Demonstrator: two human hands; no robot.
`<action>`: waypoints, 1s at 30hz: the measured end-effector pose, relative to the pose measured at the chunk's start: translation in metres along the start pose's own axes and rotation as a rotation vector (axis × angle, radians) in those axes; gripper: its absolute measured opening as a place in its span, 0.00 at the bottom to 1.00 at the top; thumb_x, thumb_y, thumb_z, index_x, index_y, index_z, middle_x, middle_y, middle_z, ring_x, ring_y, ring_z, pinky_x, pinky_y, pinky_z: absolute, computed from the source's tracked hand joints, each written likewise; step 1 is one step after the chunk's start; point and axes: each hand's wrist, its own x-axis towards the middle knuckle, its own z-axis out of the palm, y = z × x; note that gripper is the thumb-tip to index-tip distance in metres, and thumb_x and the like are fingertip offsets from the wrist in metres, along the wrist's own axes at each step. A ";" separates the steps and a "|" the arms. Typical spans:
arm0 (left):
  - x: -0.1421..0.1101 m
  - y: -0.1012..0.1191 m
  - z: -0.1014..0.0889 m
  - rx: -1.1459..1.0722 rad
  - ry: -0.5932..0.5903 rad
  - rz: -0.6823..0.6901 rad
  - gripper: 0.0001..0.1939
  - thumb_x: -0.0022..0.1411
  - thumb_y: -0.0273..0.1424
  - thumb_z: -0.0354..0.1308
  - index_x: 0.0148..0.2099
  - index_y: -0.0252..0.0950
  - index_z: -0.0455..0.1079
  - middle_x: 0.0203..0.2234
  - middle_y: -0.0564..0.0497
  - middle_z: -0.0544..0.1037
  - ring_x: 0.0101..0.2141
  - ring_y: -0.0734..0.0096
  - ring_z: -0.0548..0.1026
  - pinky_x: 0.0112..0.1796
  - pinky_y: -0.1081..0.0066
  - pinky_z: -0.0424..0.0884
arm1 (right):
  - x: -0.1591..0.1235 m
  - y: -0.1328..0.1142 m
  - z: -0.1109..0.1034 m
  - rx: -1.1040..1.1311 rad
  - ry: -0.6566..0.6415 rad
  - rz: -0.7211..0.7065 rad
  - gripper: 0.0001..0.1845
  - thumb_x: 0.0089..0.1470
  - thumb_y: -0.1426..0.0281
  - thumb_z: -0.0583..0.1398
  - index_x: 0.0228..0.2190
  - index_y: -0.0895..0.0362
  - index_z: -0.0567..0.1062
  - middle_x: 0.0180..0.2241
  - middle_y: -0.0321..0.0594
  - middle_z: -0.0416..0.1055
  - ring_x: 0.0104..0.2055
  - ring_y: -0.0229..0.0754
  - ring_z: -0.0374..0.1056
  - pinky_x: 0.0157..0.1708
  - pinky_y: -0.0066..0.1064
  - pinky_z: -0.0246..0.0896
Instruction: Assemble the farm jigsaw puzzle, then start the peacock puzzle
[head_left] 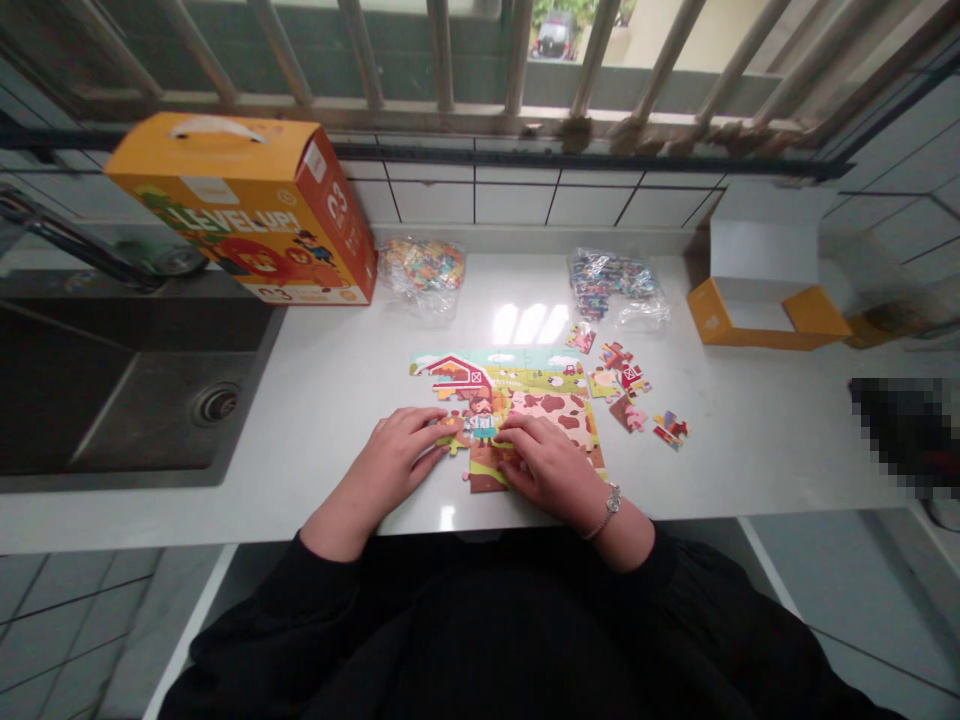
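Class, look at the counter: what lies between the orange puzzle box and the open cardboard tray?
In the head view, two clear bags of puzzle pieces lie between the box and the tray.

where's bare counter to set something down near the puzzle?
Bare counter lies between the sink and the puzzle, left of the left hand. More between the loose pieces and the open tray, and the front-right edge. Crowded: the loose pieces, both bags, and around the right hand.
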 end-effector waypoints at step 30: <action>-0.005 0.019 -0.005 0.107 -0.098 0.066 0.14 0.80 0.31 0.55 0.61 0.44 0.78 0.63 0.46 0.81 0.61 0.56 0.77 0.59 0.53 0.71 | -0.006 0.005 0.010 -0.141 -0.010 -0.063 0.16 0.72 0.68 0.62 0.58 0.48 0.80 0.66 0.41 0.76 0.53 0.51 0.73 0.54 0.47 0.71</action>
